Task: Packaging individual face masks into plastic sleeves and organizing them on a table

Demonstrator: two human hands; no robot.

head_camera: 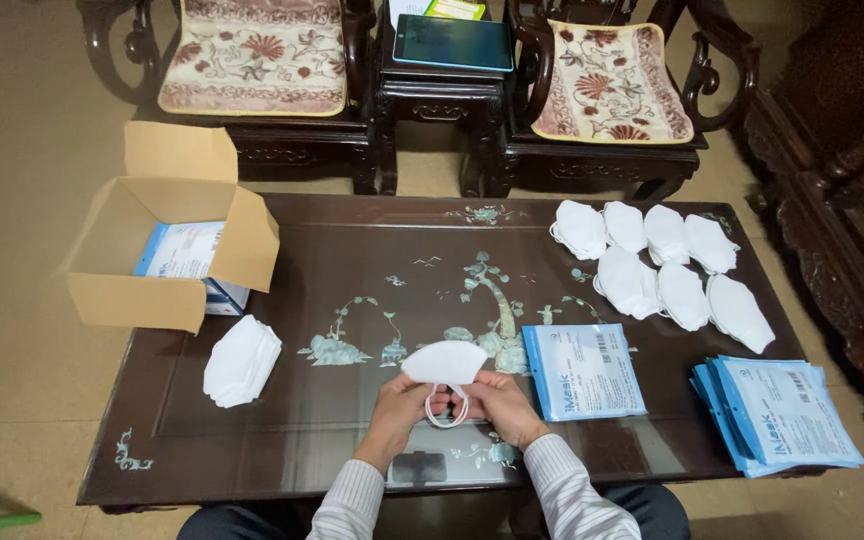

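Dark and glossy, the low inlaid table (372, 250) fills the view, with carved chairs behind it. Both hands meet at its near edge: the left hand (399, 400) and the right hand (497, 397) are closed narrowly on one folded white mask (444, 361), pinching its lower edge while the ear loops hang down between the fingers. The step in hand looks like folding or flattening this mask before bagging.

Just right of the mask lies a single blue and white pouch (583, 371); it probably has to be opened and held steady, so one hand would need to let go of the mask. Farther right of the mask is a stack of pouches (777, 412). Beyond the mask, to the right, loose masks (657, 265) lie in two rows. Left of it sits a pile of folded masks (242, 360), and past that an open cardboard box (167, 245).
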